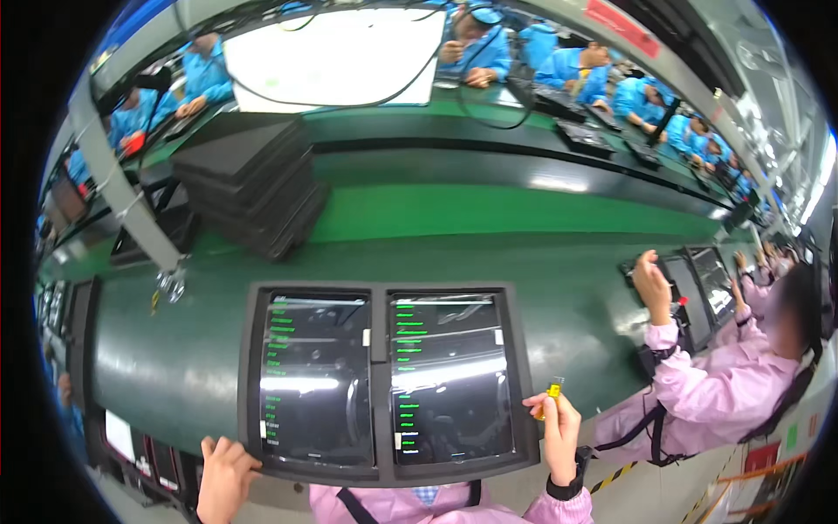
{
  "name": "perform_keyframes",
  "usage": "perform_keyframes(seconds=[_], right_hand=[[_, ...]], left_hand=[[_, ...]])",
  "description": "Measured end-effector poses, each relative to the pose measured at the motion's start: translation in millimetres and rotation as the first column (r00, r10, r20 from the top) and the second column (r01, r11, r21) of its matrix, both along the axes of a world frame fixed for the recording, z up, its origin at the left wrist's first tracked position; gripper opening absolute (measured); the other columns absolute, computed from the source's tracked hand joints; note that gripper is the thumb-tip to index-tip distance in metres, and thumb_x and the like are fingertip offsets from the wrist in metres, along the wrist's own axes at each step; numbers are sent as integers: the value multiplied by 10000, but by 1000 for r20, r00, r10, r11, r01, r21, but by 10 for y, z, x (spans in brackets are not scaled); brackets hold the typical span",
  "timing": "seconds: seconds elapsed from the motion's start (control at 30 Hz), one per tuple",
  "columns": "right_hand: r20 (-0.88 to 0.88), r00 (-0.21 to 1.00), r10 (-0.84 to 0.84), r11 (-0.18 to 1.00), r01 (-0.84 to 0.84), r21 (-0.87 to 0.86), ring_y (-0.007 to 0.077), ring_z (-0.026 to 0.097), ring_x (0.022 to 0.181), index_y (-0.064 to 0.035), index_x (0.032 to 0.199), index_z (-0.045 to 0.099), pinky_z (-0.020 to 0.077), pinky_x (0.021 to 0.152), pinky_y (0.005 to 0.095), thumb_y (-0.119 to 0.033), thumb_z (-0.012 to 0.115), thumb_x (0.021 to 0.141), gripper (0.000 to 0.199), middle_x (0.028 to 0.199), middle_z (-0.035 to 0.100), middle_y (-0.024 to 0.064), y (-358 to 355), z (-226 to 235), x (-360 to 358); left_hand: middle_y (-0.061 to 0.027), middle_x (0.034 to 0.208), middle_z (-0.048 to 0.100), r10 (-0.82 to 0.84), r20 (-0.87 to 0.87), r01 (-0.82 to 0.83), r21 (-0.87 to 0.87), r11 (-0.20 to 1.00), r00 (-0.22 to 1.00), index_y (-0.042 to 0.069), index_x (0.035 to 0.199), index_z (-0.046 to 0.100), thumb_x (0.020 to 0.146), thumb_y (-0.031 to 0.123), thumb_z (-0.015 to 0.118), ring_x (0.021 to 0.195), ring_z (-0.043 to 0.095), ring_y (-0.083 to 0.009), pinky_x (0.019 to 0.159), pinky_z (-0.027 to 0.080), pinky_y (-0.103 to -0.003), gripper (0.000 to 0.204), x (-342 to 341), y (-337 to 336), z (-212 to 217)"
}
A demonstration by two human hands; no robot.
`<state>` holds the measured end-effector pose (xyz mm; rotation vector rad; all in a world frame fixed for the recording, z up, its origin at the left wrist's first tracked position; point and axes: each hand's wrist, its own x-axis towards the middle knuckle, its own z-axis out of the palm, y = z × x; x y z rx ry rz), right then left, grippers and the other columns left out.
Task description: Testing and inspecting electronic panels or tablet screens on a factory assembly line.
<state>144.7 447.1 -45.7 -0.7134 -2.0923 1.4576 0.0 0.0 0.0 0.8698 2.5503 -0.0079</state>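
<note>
currently the left hand [225,476] rests on the lower left corner of a dark grey tray [381,332], fingers curled over its front rim, gripping the tray edge. the right hand [559,430] is raised just beside the tray's right rim, pinching a small yellow object [553,390] between thumb and fingertips; its kind is too small to tell. a black wrist strap [566,486] sits on the right wrist.

the tray lies on a green conveyor belt [567,306] directly in front of the person and holds two tablets side by side: left tablet [316,375] and right tablet [449,375]. both screens are lit, each with a column of green text lines down its left side, overhead lights reflected in the glass. a ridge of the tray separates the two.

further back on the left, a stack of empty dark trays [253,179] stands on the belt. a grey diagonal post [122,201] crosses the left of the view. to the right, a co-worker in a pink coat [724,384] reaches a hand [650,279] to another tray of tablets [698,288]. across the line, workers in blue coats [567,70] sit at the far bench.
</note>
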Motion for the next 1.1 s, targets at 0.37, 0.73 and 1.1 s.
perform_keyframes(seconds=[0.37,0.73,1.1], right_hand=[[91,995,34,995,-43,88,149,629,834,50,949,612,472,683,261,-57,441,971,203,881,629,93,-345,180,-171],[-42,996,75,991,-80,-109,131,606,751,75,984,602,477,699,264,-57,432,973,216,990,638,125,-331,51,-218],[-142,982,123,951,-157,-265,263,556,1154,40,972,618,436,789,263,-154,425,1006,276,772,614,61,-213,-47,-158]], left_hand=[[-75,1158,618,119,-122,-5,678,735,985,42,1073,605,761,205,733,1061,560,-256,892,381,-374,375,463,1627,118],[-168,1181,567,227,-306,-26,543,839,925,-11,1257,462,848,350,644,1122,516,-309,1000,300,-548,575,309,2304,-288],[-160,1099,586,296,-152,-118,680,723,943,-12,1180,474,875,276,632,1039,534,-301,1011,266,-552,448,321,2401,-320]])
